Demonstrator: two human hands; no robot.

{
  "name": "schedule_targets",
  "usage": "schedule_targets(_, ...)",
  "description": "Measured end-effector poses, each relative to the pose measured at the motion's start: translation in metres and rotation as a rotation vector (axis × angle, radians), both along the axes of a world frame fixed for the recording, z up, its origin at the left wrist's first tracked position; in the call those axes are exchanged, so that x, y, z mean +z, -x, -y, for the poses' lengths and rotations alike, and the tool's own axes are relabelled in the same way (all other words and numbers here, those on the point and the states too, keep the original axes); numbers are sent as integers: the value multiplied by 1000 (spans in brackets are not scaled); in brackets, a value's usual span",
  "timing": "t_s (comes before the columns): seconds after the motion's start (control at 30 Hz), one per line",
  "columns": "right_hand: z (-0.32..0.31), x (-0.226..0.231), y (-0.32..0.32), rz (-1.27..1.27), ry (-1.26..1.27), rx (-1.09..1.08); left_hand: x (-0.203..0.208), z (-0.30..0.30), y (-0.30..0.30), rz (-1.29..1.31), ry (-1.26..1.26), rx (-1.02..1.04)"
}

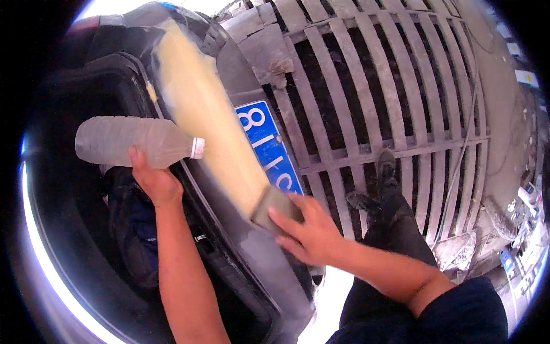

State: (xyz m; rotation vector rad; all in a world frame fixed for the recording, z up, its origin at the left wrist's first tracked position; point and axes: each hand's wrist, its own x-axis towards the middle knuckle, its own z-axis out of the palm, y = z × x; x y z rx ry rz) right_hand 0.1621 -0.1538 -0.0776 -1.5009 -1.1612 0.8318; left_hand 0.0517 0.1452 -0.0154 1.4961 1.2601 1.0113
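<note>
My left hand [157, 180] grips a translucent plastic bottle [123, 139] from below. The bottle lies on its side above the open car boot, its white cap [197, 148] pointing right toward the body panel. My right hand [309, 232] presses a grey-brown sanding block [274, 207] onto the lower end of a long yellowish filler patch [200, 109]. This patch runs along the grey rear panel [258, 252] of the car, beside the blue number plate [272, 152]. My fingers wrap over the block and hide part of it.
Inside the boot, under my left forearm, lies a dark bag [134, 223]. A slatted metal floor grate [366, 86] with gaps spreads to the right of the car. My shoes [387, 166] stand on it. A thin cable [467, 132] runs across its right side.
</note>
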Motion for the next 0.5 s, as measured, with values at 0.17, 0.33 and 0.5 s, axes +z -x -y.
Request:
schedule_targets(0.17, -48, -2, -24, 51, 40, -59, 1, 3, -4, 36, 11, -18)
schedule_targets(0.33, -124, -4, -54, 1, 87, -163, 1, 3, -8, 31, 18, 3)
schedule_targets(0.5, 10, 2, 5, -32, -40, 23, 5, 8, -12, 31, 13, 10)
